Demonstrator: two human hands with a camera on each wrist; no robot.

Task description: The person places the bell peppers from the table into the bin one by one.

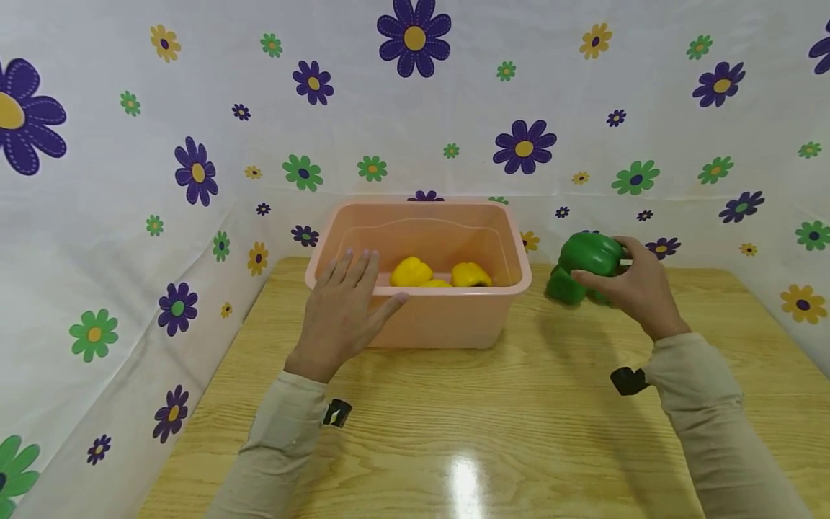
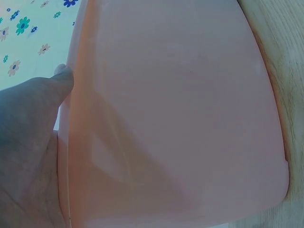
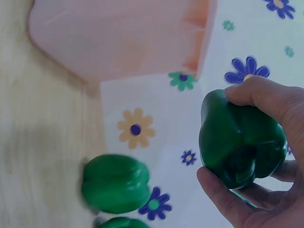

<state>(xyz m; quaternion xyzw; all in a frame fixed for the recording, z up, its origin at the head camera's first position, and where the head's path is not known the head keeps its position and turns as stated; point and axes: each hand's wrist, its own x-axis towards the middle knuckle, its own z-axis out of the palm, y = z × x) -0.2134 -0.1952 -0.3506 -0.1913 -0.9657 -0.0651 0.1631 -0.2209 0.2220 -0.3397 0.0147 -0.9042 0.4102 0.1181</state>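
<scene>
My right hand [image 1: 632, 285] grips a green bell pepper [image 1: 591, 254] [image 3: 240, 140], lifted just above the table to the right of a pink plastic tub [image 1: 421, 317]. More green peppers [image 1: 564, 286] [image 3: 115, 183] lie on the wood beneath it. Inside the tub lie yellow peppers [image 1: 411, 272]. My left hand [image 1: 346, 306] rests with straight fingers against the tub's front left rim; in the left wrist view the tub wall [image 2: 175, 114] fills the frame and my thumb [image 2: 59, 78] touches its edge.
The wooden table [image 1: 454, 440] is walled on three sides by white cloth printed with flowers [image 1: 519, 144]. The tub stands at the back centre. Bare wood lies in front of the tub and between my arms.
</scene>
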